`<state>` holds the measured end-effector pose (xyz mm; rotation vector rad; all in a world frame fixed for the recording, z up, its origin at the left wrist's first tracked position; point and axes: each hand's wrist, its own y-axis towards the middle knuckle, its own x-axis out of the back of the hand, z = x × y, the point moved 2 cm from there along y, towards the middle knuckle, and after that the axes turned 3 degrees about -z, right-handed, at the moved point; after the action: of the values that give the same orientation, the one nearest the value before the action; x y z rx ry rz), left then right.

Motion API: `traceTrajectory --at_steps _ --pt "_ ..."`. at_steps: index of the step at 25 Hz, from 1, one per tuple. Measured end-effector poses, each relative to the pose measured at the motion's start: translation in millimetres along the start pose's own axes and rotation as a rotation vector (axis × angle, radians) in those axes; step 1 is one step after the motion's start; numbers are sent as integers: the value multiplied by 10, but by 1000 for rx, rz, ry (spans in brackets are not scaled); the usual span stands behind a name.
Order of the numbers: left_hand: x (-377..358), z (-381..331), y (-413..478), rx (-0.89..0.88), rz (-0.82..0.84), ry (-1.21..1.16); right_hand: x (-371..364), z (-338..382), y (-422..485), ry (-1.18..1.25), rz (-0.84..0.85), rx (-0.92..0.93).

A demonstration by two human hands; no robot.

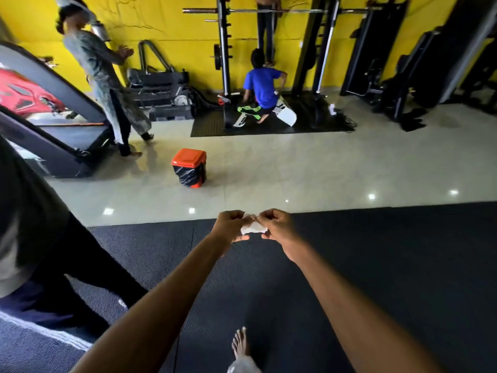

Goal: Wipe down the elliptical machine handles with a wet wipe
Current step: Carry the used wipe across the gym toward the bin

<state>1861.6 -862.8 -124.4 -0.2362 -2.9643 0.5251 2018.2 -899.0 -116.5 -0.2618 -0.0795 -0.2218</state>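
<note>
A small white wet wipe (252, 226) hangs crumpled between my two hands, out in front of me above the black rubber mat (376, 265). My left hand (231, 227) pinches its left top edge with thumb and fingers. My right hand (277, 226) pinches the right top edge close beside it. The fingertips of both hands nearly meet. No elliptical handle can be picked out; a dark blurred machine part (29, 211) fills the left edge.
An orange-lidded bin (189, 168) with a black liner stands on the tiled floor ahead. A treadmill (53, 125) is at left with a person (107, 76) beside it. Another person (262, 90) crouches at the squat rack (226, 63). My bare foot (240, 345) is below.
</note>
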Motion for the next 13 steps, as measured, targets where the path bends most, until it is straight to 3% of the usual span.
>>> traceTrajectory --at_steps 6,13 --pt "695 -732 1977 -12 -95 -26 -788 642 2055 -35 108 6" --pt "1347 -1351 4019 55 -78 -154 -1539 1238 4329 -33 146 -12"
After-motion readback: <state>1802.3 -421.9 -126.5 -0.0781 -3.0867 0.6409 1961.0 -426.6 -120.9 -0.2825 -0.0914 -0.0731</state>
